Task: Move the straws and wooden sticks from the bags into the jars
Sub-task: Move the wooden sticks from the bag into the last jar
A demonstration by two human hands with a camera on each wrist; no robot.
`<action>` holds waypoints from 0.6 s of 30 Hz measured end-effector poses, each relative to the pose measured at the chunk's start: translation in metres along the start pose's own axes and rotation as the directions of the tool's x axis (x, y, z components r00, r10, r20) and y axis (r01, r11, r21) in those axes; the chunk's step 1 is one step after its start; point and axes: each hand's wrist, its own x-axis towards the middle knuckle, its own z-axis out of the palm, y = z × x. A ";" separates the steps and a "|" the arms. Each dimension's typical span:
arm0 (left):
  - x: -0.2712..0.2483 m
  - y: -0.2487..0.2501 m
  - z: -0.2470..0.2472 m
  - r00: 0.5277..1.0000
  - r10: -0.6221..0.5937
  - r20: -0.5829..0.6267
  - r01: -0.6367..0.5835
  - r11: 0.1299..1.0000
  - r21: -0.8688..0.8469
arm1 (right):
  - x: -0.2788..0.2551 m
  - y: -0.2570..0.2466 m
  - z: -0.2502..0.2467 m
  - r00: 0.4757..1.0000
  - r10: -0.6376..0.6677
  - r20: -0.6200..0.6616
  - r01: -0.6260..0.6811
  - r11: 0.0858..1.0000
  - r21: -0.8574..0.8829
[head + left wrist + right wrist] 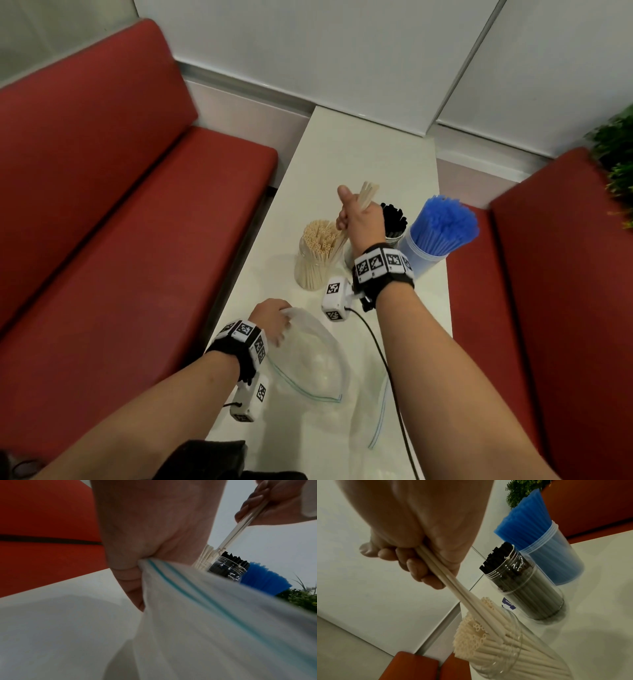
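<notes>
My right hand (356, 214) (412, 561) grips a few cream straws (366, 193) (452, 588) in its fist, their lower ends dipping into a clear jar (317, 257) (505, 649) full of cream straws. Just right of it stand a jar of black straws (395, 222) (518, 580) and a jar of blue straws (440, 233) (539, 536). My left hand (274, 318) (130, 577) pinches the rim of a clear zip bag (308, 359) (214, 628) lying on the white table (356, 147); the bag looks empty.
A second clear zip bag (378, 414) lies flat near the table's front right. A black cable (383, 359) runs across the table from my right wrist. Red benches (120, 240) flank the narrow table on both sides, and a green plant (616, 150) stands at the far right.
</notes>
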 end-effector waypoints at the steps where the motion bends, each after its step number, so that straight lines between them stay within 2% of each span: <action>1: 0.000 0.001 -0.002 1.000 0.001 0.019 0.000 1.000 -0.013 | 0.006 0.001 0.000 1.000 -0.006 -0.020 0.006 1.000 -0.003; 5: 0.004 -0.003 -0.007 0.999 0.019 0.046 -0.020 1.000 0.010 | 0.024 0.005 0.005 0.995 0.002 -0.095 0.000 1.000 0.024; 11: 0.011 -0.010 -0.010 1.000 0.012 0.028 -0.012 1.000 -0.011 | 0.021 0.039 0.012 0.997 0.009 -0.080 -0.017 0.995 -0.099; 13: 0.013 -0.011 -0.011 1.000 0.006 0.017 -0.006 1.000 -0.018 | 0.015 0.050 0.015 0.997 0.013 -0.073 -0.020 0.996 -0.087; 15: 0.015 -0.014 -0.011 1.000 -0.003 0.018 0.003 1.000 -0.027 | 0.013 0.050 0.018 0.996 -0.036 -0.081 0.033 0.999 -0.037; 18: 0.017 -0.015 -0.010 1.000 -0.020 0.020 0.021 0.999 -0.035 | 0.018 0.041 0.021 0.975 -0.191 -0.117 0.186 0.981 -0.054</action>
